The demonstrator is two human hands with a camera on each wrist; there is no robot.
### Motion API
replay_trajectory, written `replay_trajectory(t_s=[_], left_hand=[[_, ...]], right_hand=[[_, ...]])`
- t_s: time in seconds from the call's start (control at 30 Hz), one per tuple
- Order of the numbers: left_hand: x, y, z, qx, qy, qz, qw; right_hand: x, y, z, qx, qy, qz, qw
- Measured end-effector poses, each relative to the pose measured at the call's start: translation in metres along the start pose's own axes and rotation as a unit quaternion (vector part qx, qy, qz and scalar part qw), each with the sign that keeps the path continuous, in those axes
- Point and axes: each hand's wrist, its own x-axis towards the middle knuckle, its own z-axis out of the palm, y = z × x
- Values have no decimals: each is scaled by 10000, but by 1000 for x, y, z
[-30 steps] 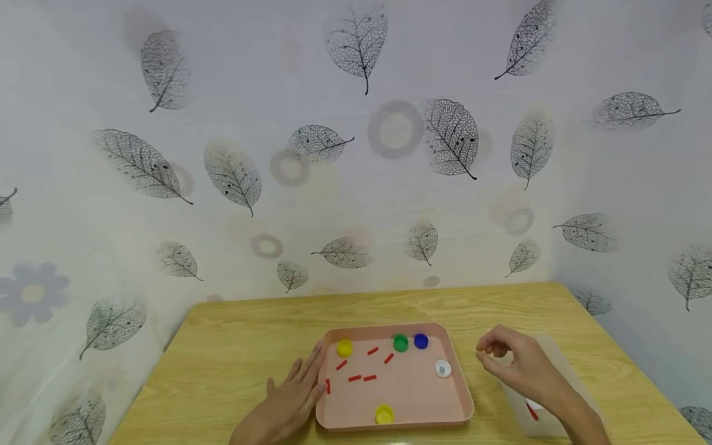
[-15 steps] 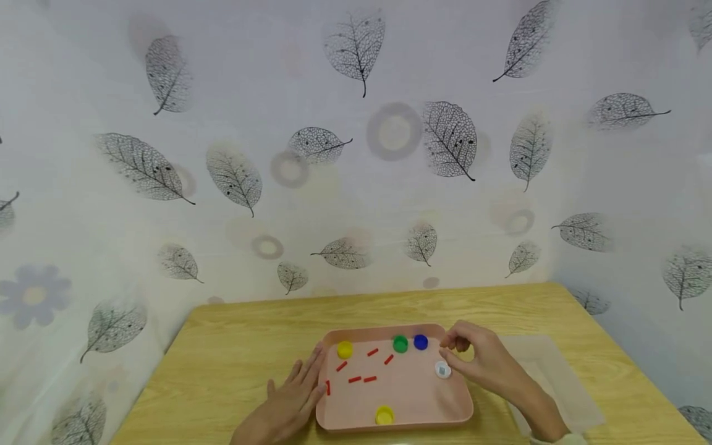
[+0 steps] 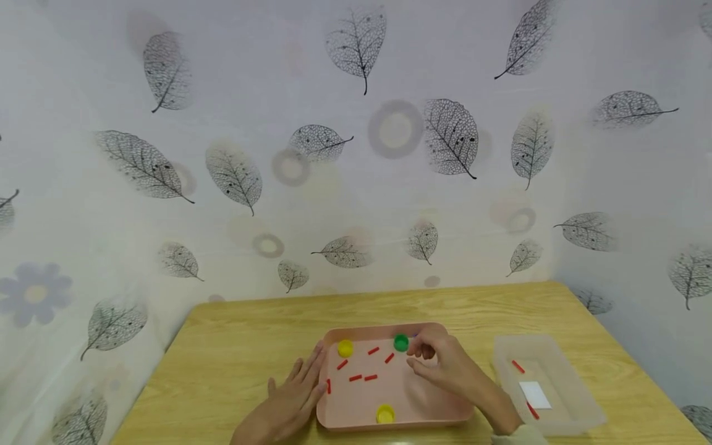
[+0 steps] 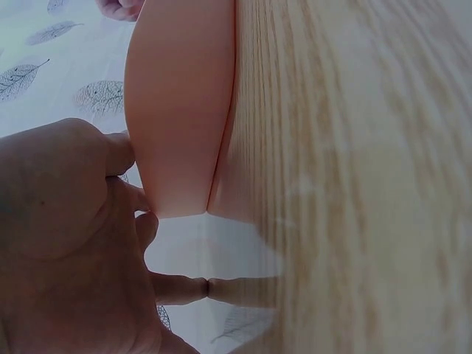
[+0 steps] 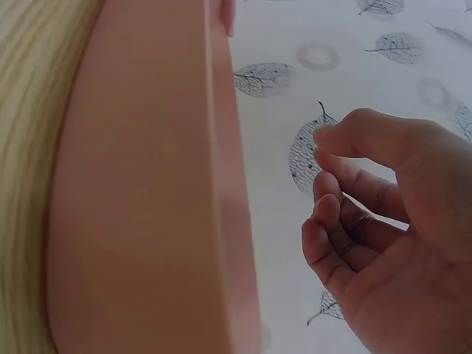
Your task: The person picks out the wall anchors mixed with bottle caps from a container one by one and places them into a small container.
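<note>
My left hand (image 3: 292, 395) lies with extended fingers along the left rim of a pink tray (image 3: 414, 420), its fingertips at the wall. Above the right part of the tray hovers my right hand (image 3: 445, 364), thumb and index finger apart, nothing visible between them. In the right wrist view, the right hand's (image 5: 391, 206) fingers are bent loosely. A green bottle cap (image 3: 401, 343) is just left of its fingertips. Yellow caps lie at the tray's back left (image 3: 345, 348) and front (image 3: 385, 414). Several short red sticks (image 3: 371, 377) are scattered between. The right hand hides most of a blue cap and a white one.
A translucent box (image 3: 578, 402) stands right of the tray, holding a white card (image 3: 535, 395) and red sticks (image 3: 518, 366). Both rest on a wooden table (image 3: 233, 346). A leaf-patterned wall covering (image 3: 356, 185) rises behind.
My right hand has moved left, from beside the tray near the box to over the tray, uncovering the box's contents. The left hand has stayed at the tray's left rim.
</note>
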Motion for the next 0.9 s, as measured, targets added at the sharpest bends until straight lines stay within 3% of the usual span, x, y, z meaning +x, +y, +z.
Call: replay_trajectory(t_s=[0.17, 0.33, 0.6, 0.9], left_hand=[[0, 0, 0, -27, -59, -100, 9999], [0, 1, -1, -47, -49, -99, 9999], [-1, 2, -2, 23, 94, 32, 9999], [-1, 0, 0, 42, 117, 45, 9999]], right_hand=[[3, 2, 18, 24, -91, -12, 10000], [6, -2, 33, 180, -366, 548, 9977], [10, -3, 51, 425, -941, 1371, 9852], [16, 0, 69, 178, -1297, 1318, 9826]])
